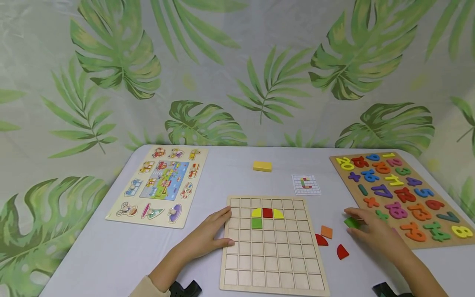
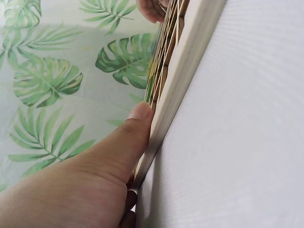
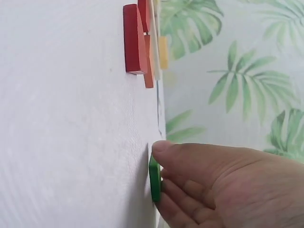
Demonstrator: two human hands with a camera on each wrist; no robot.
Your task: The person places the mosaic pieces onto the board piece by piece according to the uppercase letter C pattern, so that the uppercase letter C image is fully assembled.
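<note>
A wooden grid board (image 1: pixel 272 264) lies in front of me. Its upper part holds two yellow quarter-circle tiles (image 1: pixel 278 213), a red square tile (image 1: pixel 267 213) and a green square tile (image 1: pixel 257 223). My left hand (image 1: pixel 205 235) rests along the board's left edge, fingers and thumb spread; in the left wrist view the thumb (image 2: pixel 141 111) touches the rim. To the right of the board, my right hand (image 1: pixel 375 231) pinches a green tile (image 3: pixel 155 178) between thumb and fingers, close over the table. Two red quarter-circle tiles (image 1: pixel 342 251) and an orange square tile (image 1: pixel 326 232) lie between that hand and the board.
A pattern card (image 1: pixel 306 185) and a yellow block (image 1: pixel 262 166) lie behind the board. At the left is a picture puzzle (image 1: pixel 163 185) with knobbed pieces. A number puzzle board (image 1: pixel 402 194) lies at the right, beside my right hand. A leaf-print cloth hangs behind the table.
</note>
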